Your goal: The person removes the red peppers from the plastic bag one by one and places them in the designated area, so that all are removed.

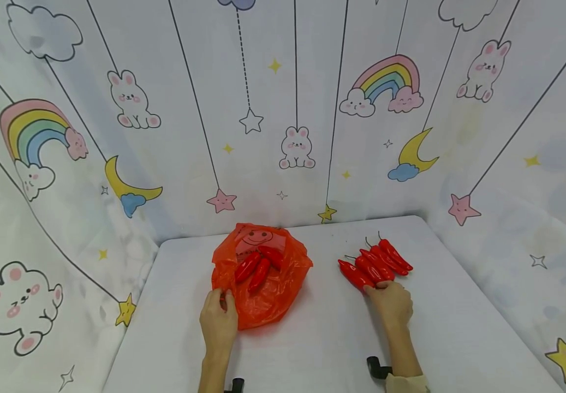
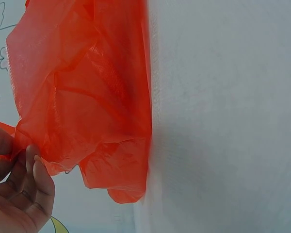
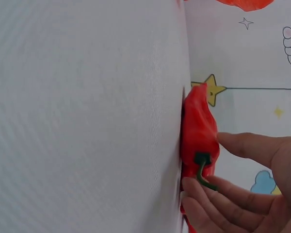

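A red plastic bag (image 1: pixel 283 305) lies on the table with its mouth spread wide, and three red chili peppers (image 1: pixel 260 274) show inside. My left hand (image 1: pixel 219 319) pinches the bag's near left rim; in the left wrist view, the thumb and fingers (image 2: pixel 42 177) hold the thin plastic. To the right, several more chili peppers lie side by side in a slanted row. My right hand (image 1: pixel 392 300) is at the near end of this row, holding the leftmost chili pepper (image 1: pixel 355 275). Up close, thumb and fingers are about the pepper (image 3: pixel 199 128) near its green stem (image 3: pixel 202 170).
The white table (image 1: pixel 312 349) carries the bag on the left and the row on the right. Behind and at both sides hang white cloths (image 1: pixel 184 164) printed with rabbits, stars and rainbows. A black strap piece (image 1: pixel 378 368) sits by the right wrist.
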Motion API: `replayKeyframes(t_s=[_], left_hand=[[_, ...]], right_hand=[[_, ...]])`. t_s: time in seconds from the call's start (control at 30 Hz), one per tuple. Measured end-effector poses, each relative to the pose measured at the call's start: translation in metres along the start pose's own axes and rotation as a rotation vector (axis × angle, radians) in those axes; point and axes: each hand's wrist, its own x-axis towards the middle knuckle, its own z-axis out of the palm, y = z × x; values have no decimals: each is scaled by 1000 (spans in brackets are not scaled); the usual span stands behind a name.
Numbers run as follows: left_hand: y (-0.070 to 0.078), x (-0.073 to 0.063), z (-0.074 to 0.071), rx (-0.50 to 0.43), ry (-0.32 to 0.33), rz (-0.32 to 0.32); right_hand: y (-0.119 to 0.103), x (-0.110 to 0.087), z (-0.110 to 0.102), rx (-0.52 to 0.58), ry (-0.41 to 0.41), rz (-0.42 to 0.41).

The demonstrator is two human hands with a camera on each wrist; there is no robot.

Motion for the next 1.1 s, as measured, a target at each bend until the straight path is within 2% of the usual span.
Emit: replayKeyframes(t_s=[0.33,0.8,1.1], left_hand=[[3,0,-2,-2,-2,-11],[1,1,-2,-11,26,33],[2,0,-2,6,17,-1]], right_hand=[[-11,1,-8,6,87,-15],[-40,-4,-25,61,184,-124],[-65,-11,-30,136,206,-178]])
